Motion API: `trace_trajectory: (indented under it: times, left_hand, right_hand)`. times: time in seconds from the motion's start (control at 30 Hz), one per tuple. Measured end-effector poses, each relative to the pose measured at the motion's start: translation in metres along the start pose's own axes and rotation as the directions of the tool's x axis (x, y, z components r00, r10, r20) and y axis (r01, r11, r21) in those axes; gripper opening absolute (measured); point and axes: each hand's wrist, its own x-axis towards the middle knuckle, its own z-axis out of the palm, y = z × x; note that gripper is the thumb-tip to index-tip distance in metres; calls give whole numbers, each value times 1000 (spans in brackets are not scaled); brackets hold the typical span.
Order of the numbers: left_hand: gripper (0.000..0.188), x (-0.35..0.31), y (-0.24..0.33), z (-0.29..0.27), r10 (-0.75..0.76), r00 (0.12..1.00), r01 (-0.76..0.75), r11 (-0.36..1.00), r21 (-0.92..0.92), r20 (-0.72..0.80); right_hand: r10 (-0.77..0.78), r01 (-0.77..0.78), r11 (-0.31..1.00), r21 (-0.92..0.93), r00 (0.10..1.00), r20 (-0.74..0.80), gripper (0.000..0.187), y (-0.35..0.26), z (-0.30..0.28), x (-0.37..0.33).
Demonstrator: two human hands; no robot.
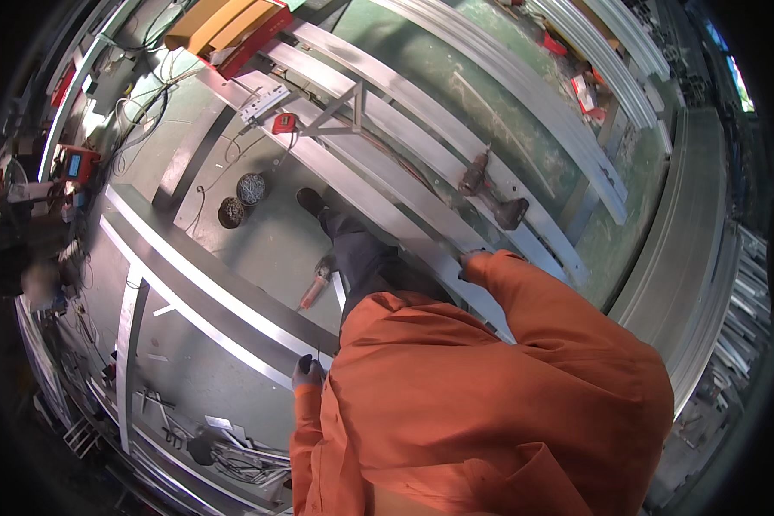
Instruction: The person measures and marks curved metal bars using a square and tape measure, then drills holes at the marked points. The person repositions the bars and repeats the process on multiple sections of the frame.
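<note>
Left hand (308, 371): held low beside the jacket, dark-gloved; its fingers look curled, but whether anything is gripped cannot be told — a thin dark sliver seen by the fingertips is too small to make out.
Left-hand neighbours: the near ends of two pale left-side bars (206, 282) are found just beside the hand; contact cannot be told.
Right hand (473, 261): extended forward at the long silver bars (378, 205), dark-gloved too; it is partly hidden by the sleeve, so an open or closed grasp cannot be told.
Long silver bars: laid side by side on a slant, from the upper left down to the right arm.
Cordless drill (475, 178): laid across the bars, beyond the right hand and well apart from it.
Orange-bodied tool (315, 288): left on the green-grey floor (271, 249) beside the leg, between the two groups of bars.
Tubs: silver screws are held in one round tub (238, 189); darker small pieces are held in its neighbour (220, 213) — both stood on the floor.
Far end: a red tape measure (284, 123), a white power strip (265, 101) and a triangular metal frame (340, 112) are grouped near a red open box (254, 52).
Clothing: an orange jacket (490, 378) and dark trousers (357, 249) are worn.
</note>
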Motion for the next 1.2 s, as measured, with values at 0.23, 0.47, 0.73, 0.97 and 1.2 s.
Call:
trace_trajectory:
  times: [0.23, 0.47, 0.73, 0.97, 1.2]
  left_hand:
    - [36, -54, -64, 5, -154, 941, 27, 921, 388, 302]
    - [34, -15, -2, -14, -86, 931, 35, 988, 147, 356]
    - [37, -74, 67, 25, -233, 967, 235, 972, -10, 98]
    - [49, -135, 33, 89, -533, 846, 533, 846, 10, 14]
    - [107, -118, 20, 125, -802, 582, 812, 583, 36, -137]
  right_hand:
    - [121, -173, 964, 200, 962, 246, 44, 41, 178, -93]
    - [683, -402, 709, 579, 594, -425, 89, 34, 23, 46]
    - [614, -549, 783, 294, 603, -510, 79, 99, -117, 138]
    - [551, -489, 821, 293, 548, -629, 64, 116, -102, 174]
    - [150, 146, 825, 547, 875, -460, 47, -80, -195, 84]
